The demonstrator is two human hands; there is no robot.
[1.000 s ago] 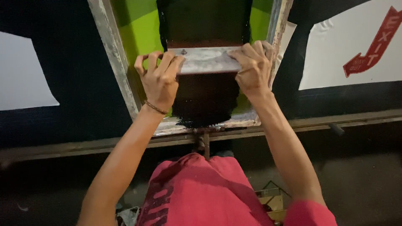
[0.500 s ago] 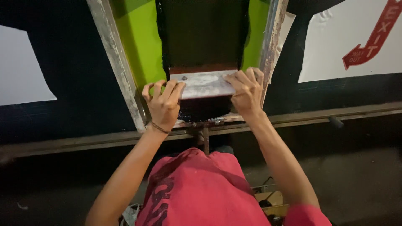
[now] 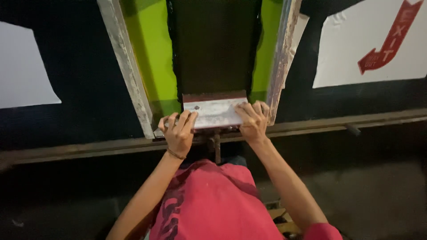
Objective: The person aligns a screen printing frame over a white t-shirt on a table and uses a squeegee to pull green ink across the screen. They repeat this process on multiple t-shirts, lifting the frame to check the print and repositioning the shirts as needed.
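Both of my hands grip a pale, ink-stained squeegee [image 3: 214,112] that lies across the near end of a screen printing frame [image 3: 126,66]. My left hand [image 3: 178,131] holds its left end and my right hand [image 3: 253,120] holds its right end. The frame has worn grey side rails, green borders [image 3: 153,66] and a dark mesh panel [image 3: 215,49] in the middle. The squeegee's lower edge is hidden behind my fingers and the frame's near rail.
A white sheet with a red arrow [image 3: 378,44] lies on the dark table at the right, another white sheet [image 3: 22,71] at the left. A metal bar [image 3: 356,122] runs along the table's near edge. My pink shirt [image 3: 213,204] fills the bottom centre.
My hands have drawn the squeegee down the mesh toward me, from mid-screen to the frame's near end. The dark ink area below the squeegee is now out of sight.
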